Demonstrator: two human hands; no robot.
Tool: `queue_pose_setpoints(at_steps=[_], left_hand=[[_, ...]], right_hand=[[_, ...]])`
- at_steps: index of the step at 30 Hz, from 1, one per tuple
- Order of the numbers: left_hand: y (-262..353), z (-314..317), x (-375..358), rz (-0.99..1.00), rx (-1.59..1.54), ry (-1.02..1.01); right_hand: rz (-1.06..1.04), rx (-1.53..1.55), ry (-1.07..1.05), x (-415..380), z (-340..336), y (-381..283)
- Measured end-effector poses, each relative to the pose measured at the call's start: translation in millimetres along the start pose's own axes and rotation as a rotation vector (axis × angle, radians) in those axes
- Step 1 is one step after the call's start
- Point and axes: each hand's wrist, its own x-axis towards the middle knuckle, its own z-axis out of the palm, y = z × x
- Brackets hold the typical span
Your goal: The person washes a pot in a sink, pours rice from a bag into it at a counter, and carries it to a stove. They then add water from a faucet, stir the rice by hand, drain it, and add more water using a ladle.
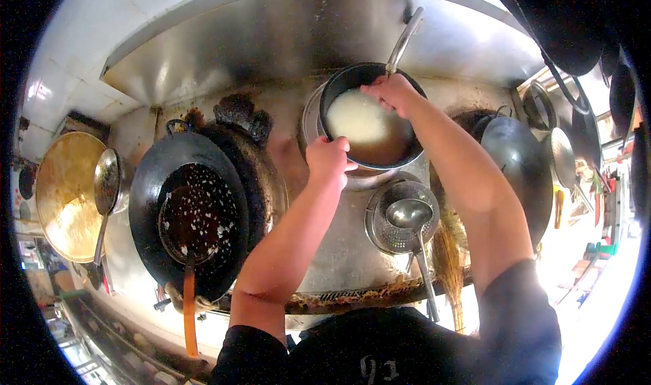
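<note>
Both my hands are on a dark round pot holding cloudy water with a pale white mass, possibly rice, settled on its left side. My left hand is closed on the near left rim, thumb over the edge. On the far side, my right hand is closed at the rim with its fingertips reaching inside. A metal spout comes down from the back wall and ends behind my right hand. Beneath the pot, a wider metal vessel shows around its left side.
Left of my arms sits a black wok with white bits and an orange-handled tool in it. A ladle rests on a perforated strainer before the pot. Another wok and a straw brush are at right.
</note>
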Motion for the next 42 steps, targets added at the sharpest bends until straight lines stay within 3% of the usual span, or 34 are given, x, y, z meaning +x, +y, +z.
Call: queue_pose_setpoints(at_steps=[1,2,4,6,9,11,12,15,17,18,20,21,25,27,28,32,35,40,42], left_hand=[[-1.4,0.3,0.9,0.001,0.01,-0.011],[-3.5,0.8,1.9,0.0,0.011,-0.013],[-8.4,2.5,3.0,0.022,0.041,-0.03],[-6.7,6.1,-3.2,0.027,0.04,-0.041],[-7.0,8.9,-4.2,0.012,0.017,-0.051],[-9.9,7.8,-1.2,-0.01,-0.01,-0.05],[-12.0,5.9,1.0,-0.019,-0.018,-0.058],[-13.8,2.6,-2.9,-0.051,-0.008,-0.058],[-11.8,4.2,-9.8,-0.064,0.015,-0.054],[-11.3,5.2,-13.4,-0.067,-0.002,-0.073],[-10.3,8.0,-15.5,-0.066,-0.015,-0.093],[-10.7,8.6,-14.6,-0.073,-0.02,-0.087],[-7.9,4.0,-4.3,-0.042,-0.008,-0.04],[-12.0,-5.7,6.3,-0.023,-0.004,-0.02],[-12.9,-10.4,11.0,0.0,0.0,-0.004],[-4.7,-34.7,-8.7,0.038,-0.087,-0.017],[-0.6,-59.2,-29.9,0.047,-0.012,0.01],[3.1,-113.1,-85.6,-0.006,0.106,0.047],[-8.3,-136.9,-105.9,0.043,0.107,0.025]], right_hand=[[0.009,-0.512,0.124,-6.9,0.6,-5.3],[0.011,-0.511,0.125,-5.5,3.5,-0.6],[-0.229,-1.187,0.02,-2.5,14.1,10.6],[-0.191,-1.187,-0.132,-27.9,30.1,-4.5],[-0.338,-1.157,-0.258,-40.3,41.5,4.3],[-0.397,-1.089,-0.607,-57.5,40.3,4.3],[-0.339,-1.292,-0.599,-77.0,39.4,-7.9],[-0.26,-1.34,-0.629,-71.2,22.9,5.4],[0.052,-1.63,-0.646,-64.9,11.7,-3.5],[0.052,-1.626,-0.641,-54.7,9.3,5.9],[-0.271,-1.317,-0.251,-44.9,11.0,16.2],[-0.306,-1.187,-0.188,-47.9,18.6,14.9],[-0.516,-1.102,-0.399,-65.0,45.6,-1.8],[-0.266,-1.258,-0.681,-76.2,52.1,-15.8],[-0.269,-1.264,-0.68,-81.3,51.9,-17.1],[-0.344,-1.336,-0.526,-99.9,49.0,2.9],[-0.469,-1.155,-0.26,-124.8,56.3,5.3],[-0.532,-1.016,-0.23,-174.5,97.2,17.6],[-0.81,-0.953,-0.11,-191.5,122.0,29.9]])
